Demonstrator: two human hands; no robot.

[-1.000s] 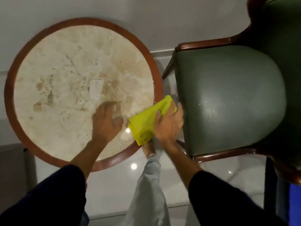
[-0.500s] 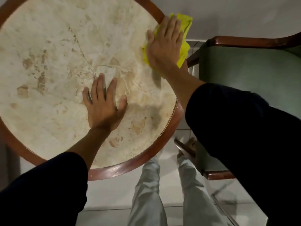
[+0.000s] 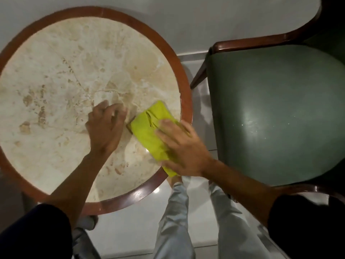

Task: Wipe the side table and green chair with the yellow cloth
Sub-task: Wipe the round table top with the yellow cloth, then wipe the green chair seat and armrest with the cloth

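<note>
So the yellow cloth (image 3: 149,131) has come back down the table since half a second ago. Back then it was up at the far right edge of the round top, hanging partly over the rim; now it sits at the lower right of the side table (image 3: 56,75), folded into a thick pad, with its near corner poking out past the wooden rim (image 3: 184,101).

The right hand (image 3: 183,152) lies flat on the cloth with fingers spread, pressing it onto the marble, palm down rather than pinching or bunching it. The thumb runs along the cloth's lower edge by the rim.

The left hand (image 3: 106,128) has changed too. Before, it was spread flat on the stone near the middle; now it's just left of the cloth, fingers curled in loosely, knuckles up, resting on the top. It holds nothing as far as I can see, though the fingertips are blurry.

The view has also pulled back: the whole table top is in frame again on the left, and the green chair (image 3: 276,113) fills the right side, its seat shiny, standing just beside the table with a strip of pale floor (image 3: 199,113) between them. The person's grey trouser legs (image 3: 173,221) show at the bottom centre.
</note>
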